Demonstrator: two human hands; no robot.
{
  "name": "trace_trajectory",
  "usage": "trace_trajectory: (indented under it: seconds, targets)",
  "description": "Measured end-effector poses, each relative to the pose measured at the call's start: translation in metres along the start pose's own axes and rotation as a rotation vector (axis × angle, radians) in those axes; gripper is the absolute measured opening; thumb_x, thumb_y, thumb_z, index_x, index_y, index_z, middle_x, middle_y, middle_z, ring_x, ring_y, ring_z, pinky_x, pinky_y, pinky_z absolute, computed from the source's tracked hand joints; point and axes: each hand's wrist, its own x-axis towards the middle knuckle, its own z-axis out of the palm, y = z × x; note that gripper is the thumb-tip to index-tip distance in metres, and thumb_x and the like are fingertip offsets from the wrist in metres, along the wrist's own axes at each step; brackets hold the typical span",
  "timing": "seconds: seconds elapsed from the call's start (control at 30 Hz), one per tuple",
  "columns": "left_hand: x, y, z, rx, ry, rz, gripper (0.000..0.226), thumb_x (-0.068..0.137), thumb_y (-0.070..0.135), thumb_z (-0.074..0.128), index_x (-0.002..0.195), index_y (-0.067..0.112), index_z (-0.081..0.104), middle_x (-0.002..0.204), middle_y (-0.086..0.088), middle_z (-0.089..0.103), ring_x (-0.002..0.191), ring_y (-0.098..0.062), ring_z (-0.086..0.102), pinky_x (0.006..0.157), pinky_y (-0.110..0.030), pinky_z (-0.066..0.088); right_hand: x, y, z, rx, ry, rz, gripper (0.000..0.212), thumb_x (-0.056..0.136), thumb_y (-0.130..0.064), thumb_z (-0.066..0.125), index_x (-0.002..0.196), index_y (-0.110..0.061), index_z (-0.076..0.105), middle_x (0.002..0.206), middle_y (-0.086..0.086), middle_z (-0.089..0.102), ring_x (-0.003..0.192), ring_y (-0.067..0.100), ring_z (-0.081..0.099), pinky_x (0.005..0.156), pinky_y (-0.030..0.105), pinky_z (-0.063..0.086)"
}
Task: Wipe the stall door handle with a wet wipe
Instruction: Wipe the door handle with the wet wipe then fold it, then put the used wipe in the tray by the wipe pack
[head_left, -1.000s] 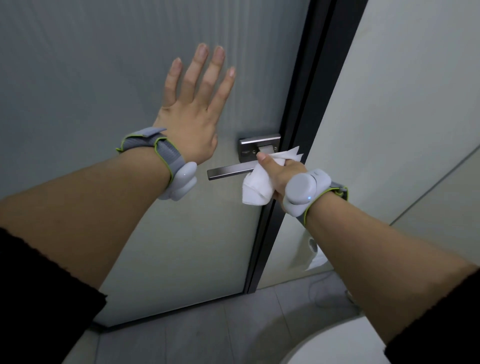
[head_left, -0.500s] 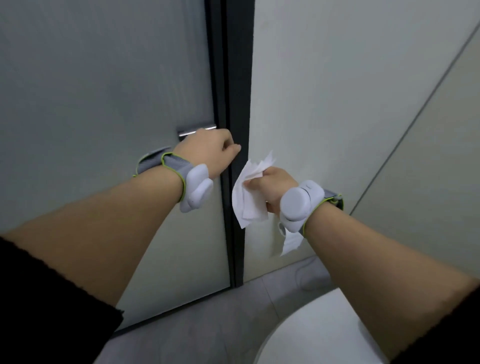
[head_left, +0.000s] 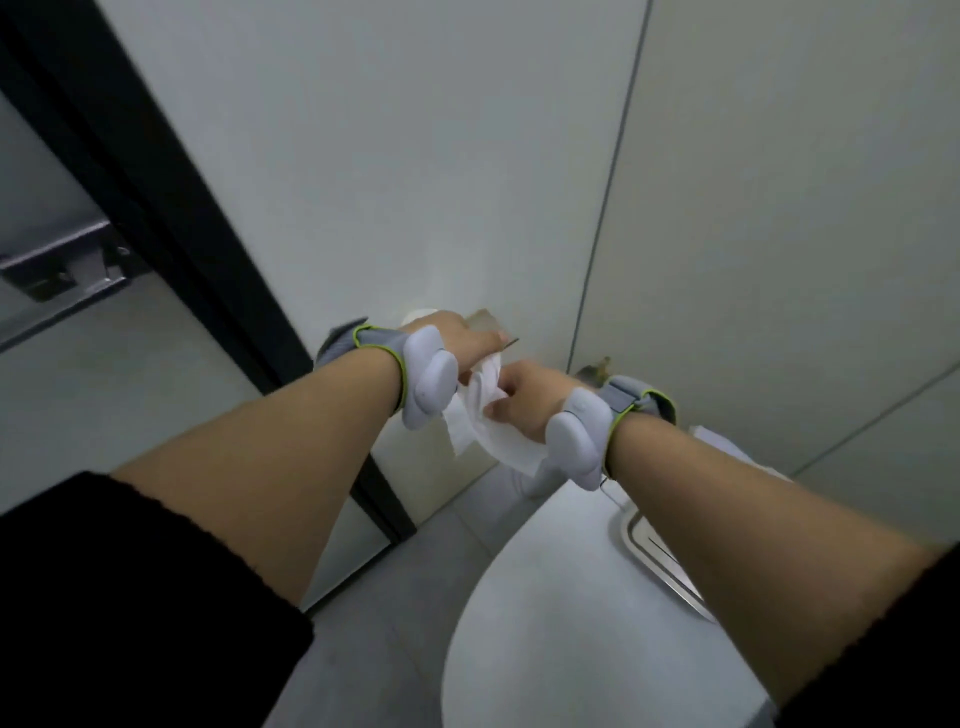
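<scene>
Both hands, left hand (head_left: 457, 338) and right hand (head_left: 530, 397), pinch the wipe (head_left: 483, 415) together, well apart from the handle (head_left: 62, 265) far left; wiping looks finished.

Toilet stall: toilet lid (head_left: 571, 623), partition (head_left: 363, 156).

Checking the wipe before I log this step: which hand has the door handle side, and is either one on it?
The left hand is nearer the door handle, but neither touches it. Both hands, right hand included, are closed on the wet wipe above the toilet.
</scene>
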Motion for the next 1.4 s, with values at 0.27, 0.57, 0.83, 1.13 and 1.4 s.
trace_trajectory:
  seconds: [0.27,0.57,0.83,1.13,1.4]
  targets:
    - [0.048,0.063,0.108,0.183,-0.195,0.100,0.009,0.089,0.011,0.051,0.088,0.007,0.059,0.092,-0.018,0.062,0.085,-0.029,0.061,0.071,-0.031,0.045,-0.028,0.120,-0.008,0.036,0.046,0.203,0.027,0.092,-0.030,0.050,0.072,-0.014,0.059,0.081,0.012,0.056,0.075,0.023,0.048,0.063,0.023,0.031]
    - [0.074,0.097,0.196,0.119,-0.128,0.221,0.015,0.090,0.005,0.044,0.084,0.015,0.054,0.095,-0.013,0.055,0.085,-0.025,0.051,0.072,-0.026,0.040,-0.050,0.237,0.009,0.337,0.298,0.652,0.042,0.090,-0.016,0.045,0.132,-0.020,0.046,0.136,0.014,0.052,0.121,0.033,0.050,0.097,0.031,0.040]
    - [0.086,0.116,0.264,-0.596,-0.293,-0.031,0.036,0.093,-0.006,0.035,0.123,-0.001,0.055,0.125,-0.027,0.057,0.111,-0.045,0.056,0.082,-0.046,0.053,-0.069,0.304,0.029,1.114,0.626,0.732,0.033,0.089,-0.021,0.056,0.120,-0.009,0.055,0.110,0.010,0.060,0.086,0.023,0.056,0.066,0.021,0.042]
    - [0.095,0.089,0.320,-0.708,-0.336,-0.291,0.015,0.095,0.016,0.042,0.101,0.016,0.056,0.080,-0.004,0.057,0.065,-0.020,0.055,0.054,-0.030,0.054,-0.081,0.349,0.064,1.104,0.899,0.853,0.014,0.084,-0.010,0.059,0.092,-0.021,0.057,0.102,0.008,0.066,0.086,0.034,0.061,0.087,0.054,0.056]
    - [0.125,0.067,0.359,-0.319,-0.335,-0.149,0.039,0.082,0.013,0.069,0.119,0.009,0.055,0.103,-0.009,0.058,0.100,-0.033,0.056,0.088,-0.051,0.054,-0.073,0.380,0.082,0.793,0.904,0.806,0.018,0.084,-0.012,0.058,0.090,-0.029,0.057,0.106,0.007,0.066,0.087,0.024,0.059,0.079,0.027,0.048]
